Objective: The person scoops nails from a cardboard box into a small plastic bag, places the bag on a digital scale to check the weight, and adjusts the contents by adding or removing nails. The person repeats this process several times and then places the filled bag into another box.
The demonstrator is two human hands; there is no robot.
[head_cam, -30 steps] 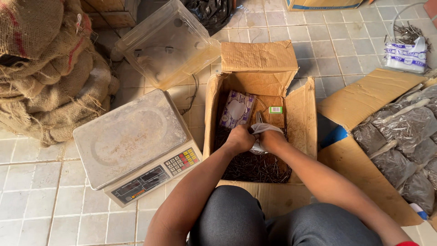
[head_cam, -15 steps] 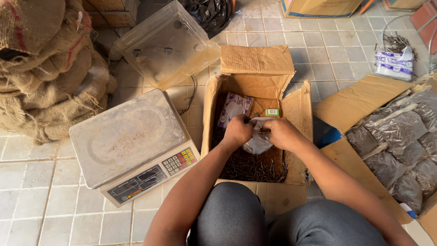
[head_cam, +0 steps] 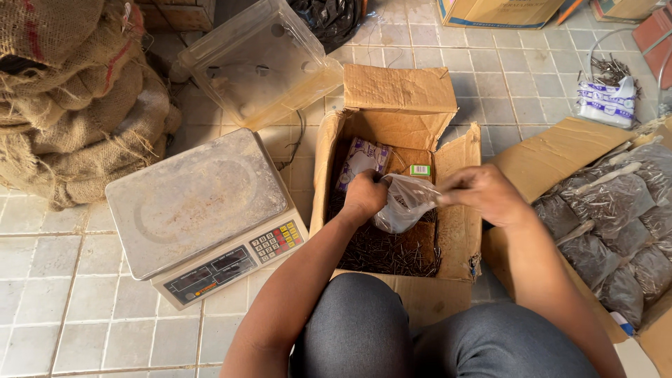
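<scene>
A small clear plastic bag (head_cam: 402,204) with dark nails in it hangs over an open cardboard box (head_cam: 463,187) whose bottom is covered with loose dark nails (head_cam: 388,250). My left hand (head_cam: 365,194) grips the bag's left edge. My right hand (head_cam: 483,191) pinches its right edge and holds it stretched out to the right, above the box's right wall. A purple and white packet (head_cam: 358,161) and a small green label (head_cam: 420,169) lie at the back of the box.
A digital scale (head_cam: 197,213) with a steel pan stands on the tiled floor to the left. A clear plastic tub (head_cam: 262,64) and burlap sacks (head_cam: 70,105) lie behind it. Filled bags of nails (head_cam: 619,224) rest on flattened cardboard at the right.
My hands were close together over the bag's mouth. My right hand has pulled away to the right, stretching the bag open, and the bag has risen a little.
</scene>
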